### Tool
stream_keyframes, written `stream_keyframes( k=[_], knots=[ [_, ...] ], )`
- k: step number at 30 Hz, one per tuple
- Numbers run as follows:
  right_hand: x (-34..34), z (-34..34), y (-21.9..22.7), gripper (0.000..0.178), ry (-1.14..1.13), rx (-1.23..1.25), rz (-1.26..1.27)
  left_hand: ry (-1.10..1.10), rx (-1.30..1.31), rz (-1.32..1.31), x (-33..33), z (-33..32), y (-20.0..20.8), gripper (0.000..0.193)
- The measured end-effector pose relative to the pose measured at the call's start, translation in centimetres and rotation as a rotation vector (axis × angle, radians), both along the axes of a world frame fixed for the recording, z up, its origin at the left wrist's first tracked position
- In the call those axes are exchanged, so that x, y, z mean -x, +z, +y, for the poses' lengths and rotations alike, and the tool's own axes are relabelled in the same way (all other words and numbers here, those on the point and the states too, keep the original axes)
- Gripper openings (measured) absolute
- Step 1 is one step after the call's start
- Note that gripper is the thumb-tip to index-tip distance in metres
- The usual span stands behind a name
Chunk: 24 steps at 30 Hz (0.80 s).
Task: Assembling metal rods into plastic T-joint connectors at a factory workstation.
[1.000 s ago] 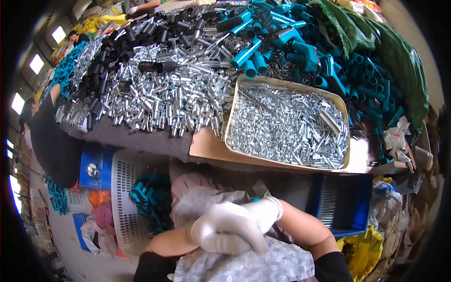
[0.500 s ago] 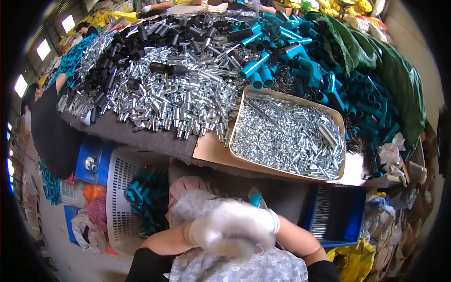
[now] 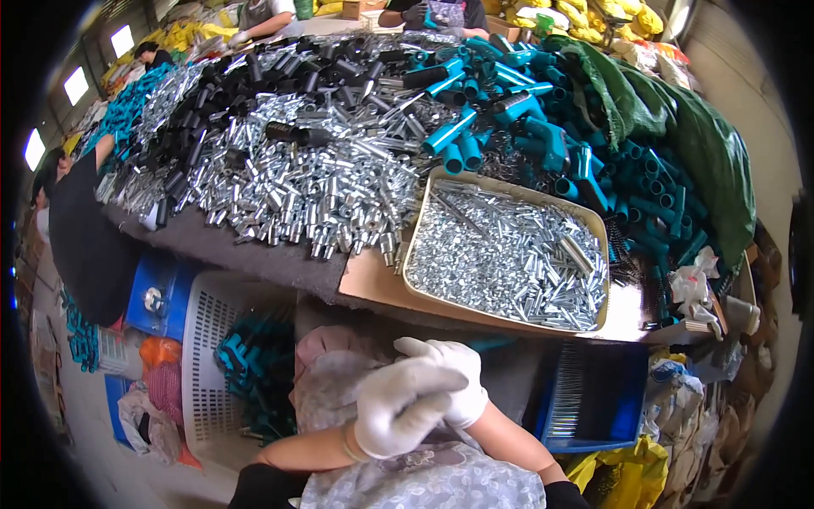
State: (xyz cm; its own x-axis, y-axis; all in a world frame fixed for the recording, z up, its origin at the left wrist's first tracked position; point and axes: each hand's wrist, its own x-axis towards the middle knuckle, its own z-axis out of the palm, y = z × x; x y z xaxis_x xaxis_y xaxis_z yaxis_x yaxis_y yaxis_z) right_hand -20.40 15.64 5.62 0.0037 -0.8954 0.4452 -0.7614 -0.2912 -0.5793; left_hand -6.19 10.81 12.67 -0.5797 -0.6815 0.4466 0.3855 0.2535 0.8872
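Note:
Both my hands wear white gloves and meet in front of the patterned apron over my lap. My left hand (image 3: 398, 411) is nearer, crossing in front of the other, its thumb and bent fingers apart with a gap between them. Behind it, my right hand (image 3: 462, 386) points leftward with fingers stretched out; its palm is partly hidden. No part shows in either hand. Just beyond them, under the table edge, a teal piece (image 3: 493, 343) is partly visible. The shallow cream tray (image 3: 413, 284) of small metal pins and fittings sits on the table above my hands.
Metal fittings (image 3: 314, 191), black sleeves (image 3: 229, 97) and teal tool housings (image 3: 551, 144) heap the table. A white basket (image 3: 199, 365) of teal parts stands left; a blue bin (image 3: 606, 407) with metal rods stands right. Co-workers sit left (image 3: 89, 237) and across the table (image 3: 437, 15).
My hands, blurred together before, now show distinctly, with the right glove raised behind the left. The view has shifted slightly, showing more of the co-workers across the table.

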Motion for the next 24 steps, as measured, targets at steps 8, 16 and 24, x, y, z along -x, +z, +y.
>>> stream_keyframes(
  k=[8,16,24],
  knots=[
    [0.8,1.6,3.6,0.044,0.382,0.042,-0.344,-0.849,0.041,0.238,1.8,-2.7,1.0,0.020],
    [1.5,1.0,0.6,0.036,0.903,-0.439,-0.797,-0.755,-0.169,0.100,-0.1,-3.0,-1.1,0.016],
    [-1.2,0.4,2.3,0.029,0.003,-0.233,0.052,-0.007,-0.087,-0.002,-0.8,-0.1,-0.9,0.023]
  ],
)
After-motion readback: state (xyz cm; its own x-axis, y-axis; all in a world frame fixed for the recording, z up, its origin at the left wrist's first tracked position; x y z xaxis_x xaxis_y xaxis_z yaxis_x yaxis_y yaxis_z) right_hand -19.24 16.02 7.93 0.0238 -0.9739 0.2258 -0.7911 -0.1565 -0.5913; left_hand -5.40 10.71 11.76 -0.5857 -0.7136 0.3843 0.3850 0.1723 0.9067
